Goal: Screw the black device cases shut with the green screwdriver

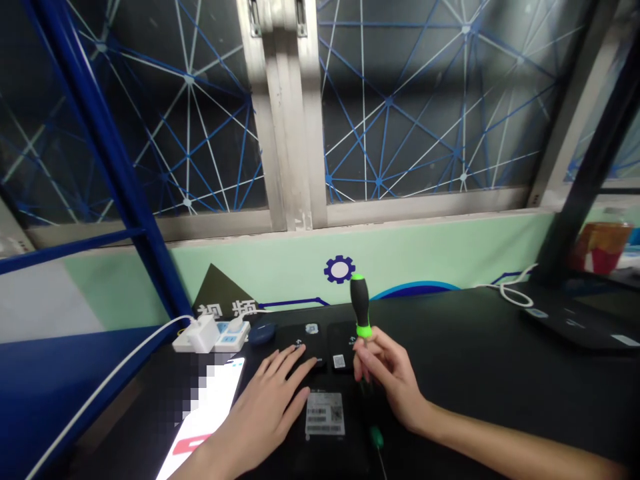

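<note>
Black flat pad (300, 337) meets the fingertips of the open left hand (265, 410), and a printed label card (325, 413) lies between that hand and the right hand (387, 380). I see the hands apart, the right pinching a green-collared black screwdriver (361, 307), its long axis near upright, above a second green-handled screwdriver (377, 438)

White characters 视频 (227, 310) on dark triangle (213, 287), pale green wall (280, 277)

Head view, angled down over both hands (325, 393).
</note>
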Demonstrator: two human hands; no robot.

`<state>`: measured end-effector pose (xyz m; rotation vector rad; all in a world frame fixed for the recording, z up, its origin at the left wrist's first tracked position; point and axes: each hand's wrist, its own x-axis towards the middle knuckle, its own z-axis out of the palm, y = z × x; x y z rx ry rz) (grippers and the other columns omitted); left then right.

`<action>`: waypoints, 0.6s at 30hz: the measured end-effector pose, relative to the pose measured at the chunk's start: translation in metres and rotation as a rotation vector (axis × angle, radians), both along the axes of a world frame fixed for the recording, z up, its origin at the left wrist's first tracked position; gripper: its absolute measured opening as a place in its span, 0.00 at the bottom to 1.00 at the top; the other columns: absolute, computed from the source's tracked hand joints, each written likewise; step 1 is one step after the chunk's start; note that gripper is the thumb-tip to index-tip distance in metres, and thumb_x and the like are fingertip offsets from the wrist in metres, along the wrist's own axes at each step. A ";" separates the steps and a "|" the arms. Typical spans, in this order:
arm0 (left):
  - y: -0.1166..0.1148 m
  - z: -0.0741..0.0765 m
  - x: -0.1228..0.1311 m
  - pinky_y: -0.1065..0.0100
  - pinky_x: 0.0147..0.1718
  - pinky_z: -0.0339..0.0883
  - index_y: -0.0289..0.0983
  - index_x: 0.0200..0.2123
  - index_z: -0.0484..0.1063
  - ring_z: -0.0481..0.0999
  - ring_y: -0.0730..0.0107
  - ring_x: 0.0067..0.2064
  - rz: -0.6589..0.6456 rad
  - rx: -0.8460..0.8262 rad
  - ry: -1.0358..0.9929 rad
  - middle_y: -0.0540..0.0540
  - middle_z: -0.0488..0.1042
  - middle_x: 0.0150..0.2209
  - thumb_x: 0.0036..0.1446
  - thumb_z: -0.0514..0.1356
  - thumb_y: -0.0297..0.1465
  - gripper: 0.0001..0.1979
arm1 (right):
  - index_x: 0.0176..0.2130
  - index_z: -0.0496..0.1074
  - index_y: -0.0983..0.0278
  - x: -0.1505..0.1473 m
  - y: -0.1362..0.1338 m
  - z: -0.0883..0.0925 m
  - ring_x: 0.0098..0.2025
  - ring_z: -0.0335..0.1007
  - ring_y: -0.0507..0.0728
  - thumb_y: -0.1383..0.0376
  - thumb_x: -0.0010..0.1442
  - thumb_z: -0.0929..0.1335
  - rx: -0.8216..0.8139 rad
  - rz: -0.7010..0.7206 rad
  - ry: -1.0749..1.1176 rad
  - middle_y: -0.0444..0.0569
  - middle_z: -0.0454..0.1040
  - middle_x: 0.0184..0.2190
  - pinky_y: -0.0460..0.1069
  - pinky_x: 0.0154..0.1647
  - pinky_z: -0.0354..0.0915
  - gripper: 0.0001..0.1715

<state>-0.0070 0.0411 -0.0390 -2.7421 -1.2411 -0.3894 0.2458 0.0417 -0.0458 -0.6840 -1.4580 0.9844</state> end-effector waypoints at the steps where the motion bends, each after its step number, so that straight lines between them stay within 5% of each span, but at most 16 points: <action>1: 0.000 -0.001 -0.001 0.49 0.61 0.60 0.50 0.67 0.53 0.57 0.55 0.67 -0.007 -0.003 -0.002 0.50 0.56 0.68 0.72 0.47 0.40 0.23 | 0.37 0.67 0.64 0.001 0.002 0.003 0.21 0.53 0.48 0.59 0.69 0.65 -0.013 -0.006 0.032 0.39 0.66 0.19 0.45 0.23 0.51 0.11; 4: 0.001 -0.003 -0.003 0.49 0.61 0.60 0.50 0.68 0.53 0.57 0.55 0.67 -0.019 0.000 -0.012 0.50 0.56 0.68 0.72 0.47 0.40 0.23 | 0.36 0.68 0.64 0.003 0.009 0.010 0.16 0.42 0.46 0.58 0.67 0.66 -0.044 0.000 0.085 0.33 0.55 0.13 0.45 0.19 0.40 0.12; 8: 0.001 -0.004 -0.004 0.48 0.61 0.60 0.50 0.68 0.53 0.57 0.54 0.67 -0.033 0.018 -0.028 0.49 0.56 0.68 0.72 0.47 0.39 0.23 | 0.30 0.67 0.64 0.010 0.016 0.005 0.14 0.39 0.46 0.58 0.67 0.66 -0.093 0.027 0.145 0.33 0.51 0.11 0.46 0.19 0.39 0.17; 10: 0.001 -0.003 -0.004 0.47 0.60 0.60 0.50 0.68 0.52 0.57 0.53 0.67 -0.031 0.011 -0.026 0.48 0.56 0.68 0.72 0.47 0.39 0.24 | 0.16 0.55 0.62 0.014 0.017 -0.001 0.13 0.40 0.46 0.56 0.67 0.66 -0.134 0.055 0.157 0.34 0.47 0.10 0.47 0.18 0.39 0.32; 12: 0.000 -0.003 -0.003 0.46 0.60 0.60 0.50 0.68 0.51 0.57 0.53 0.67 -0.023 -0.005 -0.019 0.48 0.55 0.68 0.72 0.47 0.39 0.24 | 0.14 0.49 0.61 0.018 0.017 -0.005 0.13 0.37 0.46 0.52 0.67 0.65 -0.213 0.024 0.109 0.34 0.44 0.10 0.47 0.16 0.37 0.36; 16: 0.001 -0.003 -0.003 0.45 0.60 0.60 0.50 0.68 0.51 0.56 0.52 0.68 -0.018 -0.015 -0.012 0.48 0.55 0.68 0.72 0.47 0.39 0.24 | 0.30 0.65 0.62 0.025 0.016 0.001 0.13 0.40 0.48 0.50 0.69 0.61 -0.247 -0.128 -0.073 0.32 0.49 0.09 0.46 0.17 0.41 0.22; 18: 0.001 -0.004 -0.003 0.45 0.60 0.60 0.50 0.68 0.50 0.55 0.52 0.68 -0.020 -0.014 -0.009 0.49 0.54 0.69 0.72 0.47 0.39 0.24 | 0.30 0.62 0.61 0.029 0.017 0.010 0.14 0.44 0.48 0.50 0.67 0.63 -0.193 -0.210 -0.197 0.33 0.52 0.11 0.45 0.19 0.44 0.20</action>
